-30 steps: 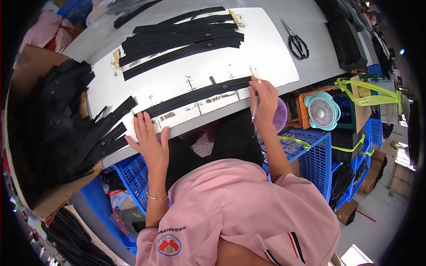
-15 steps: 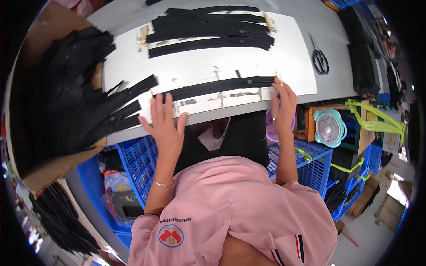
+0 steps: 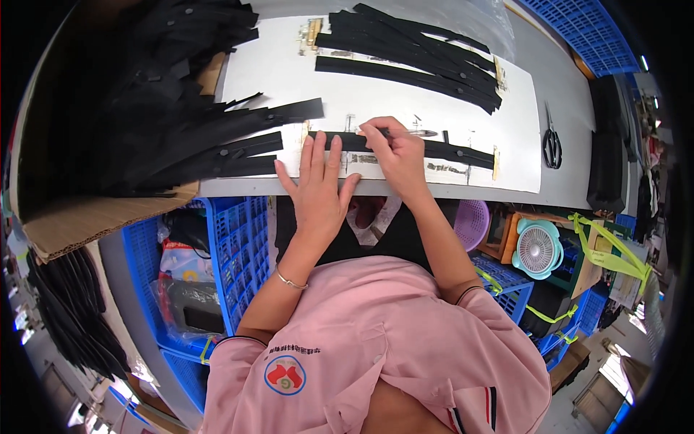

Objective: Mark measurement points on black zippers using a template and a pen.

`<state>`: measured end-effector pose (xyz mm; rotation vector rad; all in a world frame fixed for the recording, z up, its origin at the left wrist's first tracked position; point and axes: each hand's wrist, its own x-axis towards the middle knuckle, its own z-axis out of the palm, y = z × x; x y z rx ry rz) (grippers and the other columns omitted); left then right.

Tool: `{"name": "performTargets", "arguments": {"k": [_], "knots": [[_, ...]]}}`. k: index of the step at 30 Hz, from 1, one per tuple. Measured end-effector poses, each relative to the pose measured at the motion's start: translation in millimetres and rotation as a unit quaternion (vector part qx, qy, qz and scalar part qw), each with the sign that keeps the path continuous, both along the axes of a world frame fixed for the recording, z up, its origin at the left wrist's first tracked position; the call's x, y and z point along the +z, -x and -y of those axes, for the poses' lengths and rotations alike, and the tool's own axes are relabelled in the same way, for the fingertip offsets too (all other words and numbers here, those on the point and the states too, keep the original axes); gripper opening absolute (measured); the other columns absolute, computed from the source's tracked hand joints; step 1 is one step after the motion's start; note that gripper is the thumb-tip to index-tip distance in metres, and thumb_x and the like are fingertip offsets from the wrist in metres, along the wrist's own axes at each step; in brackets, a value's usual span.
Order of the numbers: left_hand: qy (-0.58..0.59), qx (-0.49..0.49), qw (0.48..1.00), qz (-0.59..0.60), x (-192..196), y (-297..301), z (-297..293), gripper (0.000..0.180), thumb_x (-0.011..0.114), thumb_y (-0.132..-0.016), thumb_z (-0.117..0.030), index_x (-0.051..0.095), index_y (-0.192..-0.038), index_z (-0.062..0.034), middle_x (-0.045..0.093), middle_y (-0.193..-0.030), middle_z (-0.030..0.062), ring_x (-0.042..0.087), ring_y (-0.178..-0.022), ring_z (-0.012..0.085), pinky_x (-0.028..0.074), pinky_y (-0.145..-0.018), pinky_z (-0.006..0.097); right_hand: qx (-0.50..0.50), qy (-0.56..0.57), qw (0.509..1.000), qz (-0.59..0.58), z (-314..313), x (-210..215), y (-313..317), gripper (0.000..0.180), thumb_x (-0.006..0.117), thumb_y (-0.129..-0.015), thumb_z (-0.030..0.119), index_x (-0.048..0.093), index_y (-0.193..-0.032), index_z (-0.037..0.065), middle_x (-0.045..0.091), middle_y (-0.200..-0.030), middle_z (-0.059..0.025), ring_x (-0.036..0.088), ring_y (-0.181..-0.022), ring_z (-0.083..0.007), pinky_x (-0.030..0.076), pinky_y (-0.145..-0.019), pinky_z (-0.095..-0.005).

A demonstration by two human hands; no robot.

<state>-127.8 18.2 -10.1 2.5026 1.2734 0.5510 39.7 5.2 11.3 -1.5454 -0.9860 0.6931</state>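
Note:
A black fabric strip [image 3: 450, 151] lies straight along the near part of a white board [image 3: 520, 145]. My left hand [image 3: 318, 181] rests flat on the strip's left end with fingers spread, holding nothing. In a pinch, my right hand [image 3: 396, 153] grips a slim pen [image 3: 423, 133] over the strip, left of its middle. The pen's tip is hidden behind my fingers. Dark marks and small tan pieces, one at the strip's right end [image 3: 497, 163], show on the board. Farther back lies a pile of black strips [image 3: 405, 47].
A heap of black strips [image 3: 181, 137] spills from a cardboard box [image 3: 108, 217] at the left. Black-handled scissors [image 3: 551, 145] lie right of the board. Beneath the table edge are blue crates [image 3: 242, 253], a purple basket [image 3: 472, 224] and a small turquoise fan [image 3: 537, 249].
My right hand has left the strip's right end, moved left to near my left hand, and now holds a pen. The left hand stays on the left end; the whole view has shifted.

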Motion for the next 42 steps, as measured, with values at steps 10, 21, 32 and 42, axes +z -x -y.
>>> {"name": "performTargets", "arguments": {"k": [10, 21, 32, 42], "knots": [[0.0, 0.002, 1.0, 0.012, -2.1, 1.0, -0.3, 0.068, 0.068, -0.096, -0.04, 0.047, -0.153, -0.0098, 0.04, -0.161, 0.0138, 0.034, -0.152, 0.0299, 0.002, -0.117, 0.072, 0.012, 0.026, 0.991, 0.13, -9.5, -8.6, 7.4, 0.017, 0.069, -0.098, 0.016, 0.073, -0.1, 0.0, 0.071, -0.08, -0.0088, 0.061, -0.06, -0.0155, 0.047, -0.058, -0.0281], [0.0, -0.001, 1.0, 0.008, -0.1, 1.4, -0.6, 0.067, 0.067, -0.097, -0.04, 0.047, -0.154, -0.0096, 0.04, -0.161, 0.0145, 0.035, -0.151, 0.0301, 0.002, -0.117, 0.071, 0.02, 0.005, 0.988, 0.15, -5.7, -9.3, 6.1, 0.016, 0.07, -0.096, 0.017, 0.074, -0.097, 0.001, 0.074, -0.082, -0.0063, 0.066, -0.06, -0.0168, 0.049, -0.057, -0.0278], [0.001, -0.01, 1.0, 0.001, 1.7, -1.9, -0.7, 0.067, 0.066, -0.098, -0.04, 0.046, -0.154, -0.0113, 0.04, -0.161, 0.0138, 0.035, -0.151, 0.0311, 0.001, -0.117, 0.072, 0.093, -0.006, 0.971, 0.22, -0.9, -14.1, -4.2, 0.018, 0.068, -0.097, 0.016, 0.075, -0.097, -0.001, 0.075, -0.079, -0.0085, 0.068, -0.067, -0.0099, 0.051, -0.061, -0.025], [0.012, -0.005, 0.999, -0.029, 2.4, 0.8, -0.5, 0.067, 0.062, -0.1, -0.042, 0.041, -0.158, -0.0134, 0.036, -0.164, 0.0135, 0.028, -0.155, 0.031, -0.003, -0.117, 0.072, -0.119, 0.0, 0.984, 0.13, 45.7, -1.1, -55.3, 0.018, 0.062, -0.1, 0.01, 0.073, -0.095, -0.003, 0.073, -0.08, -0.0041, 0.057, -0.066, -0.0047, 0.045, -0.061, -0.0217]]}}
